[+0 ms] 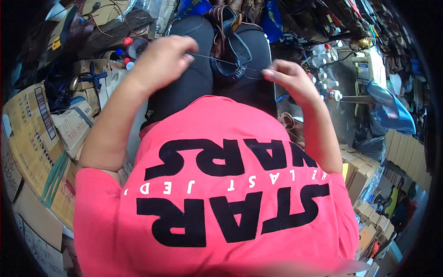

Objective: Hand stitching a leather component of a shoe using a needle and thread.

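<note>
At the upper middle of the frame a dark blue leather shoe rests between the person's black-trousered knees. A thin dark thread runs taut across it, pinched at each end by the left hand and right hand, fingers closed tight. Pulling both ends evenly should seat the stitch; jerking could snap it.

The thread running between the fingers of the left hand and the fingers of the right hand is too thin to follow where it crosses the dark shoe. The shoe's far end, beyond the fingers, is lost in clutter at the top edge. The left fingertips curl out of sight. Whether a needle is pinched cannot be told. Small bottles right of the right fingers are too small to identify.
</note>
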Tool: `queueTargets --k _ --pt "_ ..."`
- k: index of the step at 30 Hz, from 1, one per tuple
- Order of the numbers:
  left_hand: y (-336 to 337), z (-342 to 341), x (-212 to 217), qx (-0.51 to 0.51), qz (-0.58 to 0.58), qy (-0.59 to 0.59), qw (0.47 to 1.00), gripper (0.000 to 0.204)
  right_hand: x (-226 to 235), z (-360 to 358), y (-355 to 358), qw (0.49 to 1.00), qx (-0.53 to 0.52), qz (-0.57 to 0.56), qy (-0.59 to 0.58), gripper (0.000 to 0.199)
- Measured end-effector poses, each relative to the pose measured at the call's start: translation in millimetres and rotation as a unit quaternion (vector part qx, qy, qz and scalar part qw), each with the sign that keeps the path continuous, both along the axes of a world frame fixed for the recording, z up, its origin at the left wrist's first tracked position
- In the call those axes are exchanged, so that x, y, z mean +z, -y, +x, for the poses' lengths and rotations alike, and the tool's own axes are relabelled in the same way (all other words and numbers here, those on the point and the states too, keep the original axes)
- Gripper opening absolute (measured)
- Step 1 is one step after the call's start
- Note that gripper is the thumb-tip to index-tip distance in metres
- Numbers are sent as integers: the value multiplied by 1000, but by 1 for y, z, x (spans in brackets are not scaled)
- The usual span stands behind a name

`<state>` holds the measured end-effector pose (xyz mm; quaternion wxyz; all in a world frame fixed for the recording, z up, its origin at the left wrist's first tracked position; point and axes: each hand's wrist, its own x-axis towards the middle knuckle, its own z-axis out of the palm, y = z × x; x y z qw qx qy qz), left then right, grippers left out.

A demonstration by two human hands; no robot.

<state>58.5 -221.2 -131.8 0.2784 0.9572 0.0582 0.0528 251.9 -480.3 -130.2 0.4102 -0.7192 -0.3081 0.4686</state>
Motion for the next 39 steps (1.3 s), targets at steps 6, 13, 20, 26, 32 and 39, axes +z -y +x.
queueTargets --k 6,13,20,26,32,39 --pt "-50 -15 -1 185 -219 81 955 12 34 18 79 803 -113 414 -413 12" --pt "-6 16 -1 -1 -789 175 589 40 28 35 134 947 -262 167 -82 54" --pt "-21 25 -13 24 -824 100 557 40 -34 -7 116 886 -24 -213 411 39" --pt "-57 20 -31 73 -795 34 602 41 -63 1 163 839 9 -145 524 40" --pt "-127 -13 -30 130 -314 -65 938 23 -85 8 193 901 -348 33 -258 44" --pt "-64 12 7 84 -263 71 959 28 -16 29 78 934 -261 64 237 35"
